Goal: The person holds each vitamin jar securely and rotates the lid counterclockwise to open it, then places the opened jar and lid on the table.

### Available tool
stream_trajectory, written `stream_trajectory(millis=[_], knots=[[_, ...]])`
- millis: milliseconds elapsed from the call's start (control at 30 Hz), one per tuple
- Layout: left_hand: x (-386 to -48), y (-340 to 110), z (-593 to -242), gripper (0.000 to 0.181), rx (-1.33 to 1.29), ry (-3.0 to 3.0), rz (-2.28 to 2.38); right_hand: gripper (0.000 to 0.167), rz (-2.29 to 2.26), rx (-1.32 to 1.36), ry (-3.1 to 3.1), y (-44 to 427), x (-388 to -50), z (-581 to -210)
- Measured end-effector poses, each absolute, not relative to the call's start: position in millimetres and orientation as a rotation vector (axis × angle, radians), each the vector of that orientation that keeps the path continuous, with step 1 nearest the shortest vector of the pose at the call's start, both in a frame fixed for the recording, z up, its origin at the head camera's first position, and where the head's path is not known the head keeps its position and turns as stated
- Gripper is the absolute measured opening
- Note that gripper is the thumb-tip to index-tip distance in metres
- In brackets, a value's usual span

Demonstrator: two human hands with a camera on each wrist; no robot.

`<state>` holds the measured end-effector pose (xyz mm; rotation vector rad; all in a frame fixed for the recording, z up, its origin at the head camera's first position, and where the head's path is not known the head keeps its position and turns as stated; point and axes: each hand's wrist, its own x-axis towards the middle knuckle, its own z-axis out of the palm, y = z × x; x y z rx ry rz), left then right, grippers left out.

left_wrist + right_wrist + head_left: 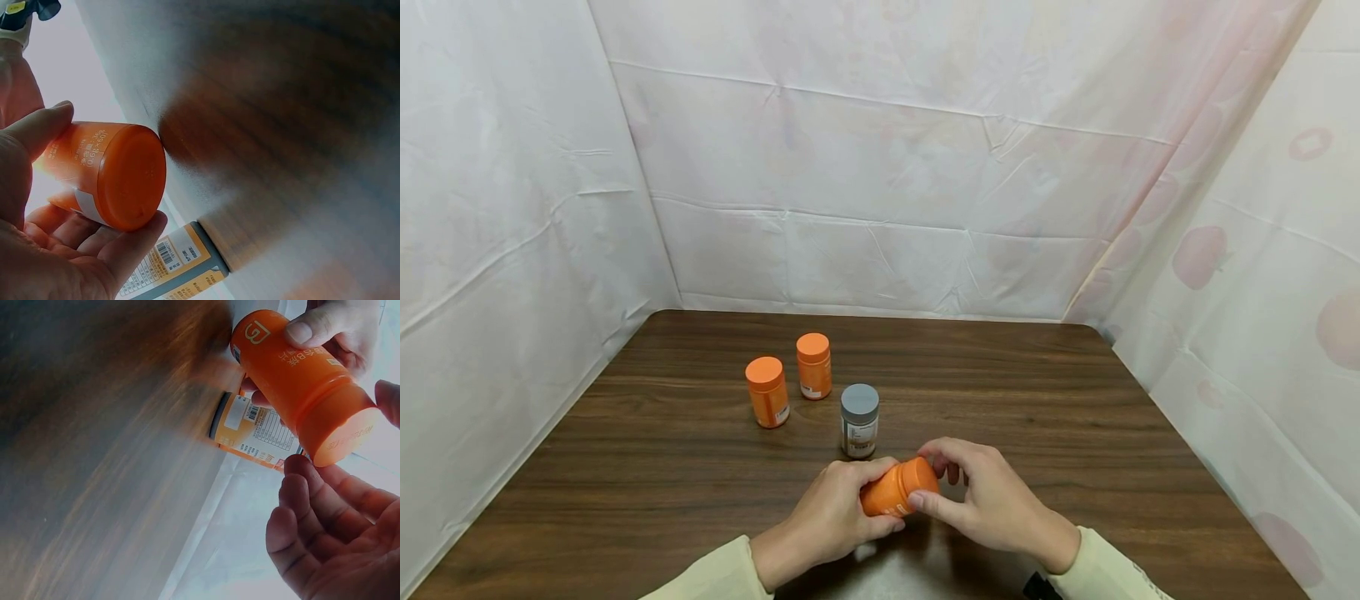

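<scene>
My left hand (831,512) grips an orange pill bottle (883,493) by its body, thumb on one side and fingers on the other. The bottle is tilted on its side above the table, its cap (345,428) toward my right hand (988,500). Thumb and index finger of that hand are at opposite edges of the cap; the other fingers are loosely bent. The cap sits on the bottle. In the left wrist view the bottle's base (134,178) faces the camera. Just beyond my hands stands a bottle with a grey cap (860,421), upright.
Two more orange bottles stand upright farther back on the left, one nearer (767,393) and one behind it (814,367). The dark wood table (1000,383) is bordered by pale curtains (880,167) at the back and both sides.
</scene>
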<state>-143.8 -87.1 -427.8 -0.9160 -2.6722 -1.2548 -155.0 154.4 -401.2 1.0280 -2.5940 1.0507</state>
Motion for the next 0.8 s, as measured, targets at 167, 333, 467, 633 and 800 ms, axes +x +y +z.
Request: stream_trajectory(millis=[167, 333, 467, 633, 800], knots=[[-143.4, -87.2, -427.4, 0.042, -0.913, -2.677, -1.253, 0.032, 1.080, 1.069, -2.587, 154.3, -154.9, -400.8], [-143.5, -87.6, -427.5, 0.042, -0.913, -2.678, -1.249, 0.034, 1.078, 1.131, -2.527, 155.9, -155.1, -400.2], [-143.7, -87.9, -427.4, 0.043, -0.914, -2.674, -1.246, 0.038, 1.079, 1.190, -2.472, 157.0, -155.6, -399.3], [-143.9, -88.1, -427.5, 0.044, -0.919, -2.673, -1.244, 0.044, 1.089, 1.259, -2.417, 157.6, -156.5, -397.7], [-144.0, -88.5, -427.6, 0.045, -0.920, -2.679, -1.242, 0.053, 1.098, 1.322, -2.370, 158.4, -158.9, -397.1]])
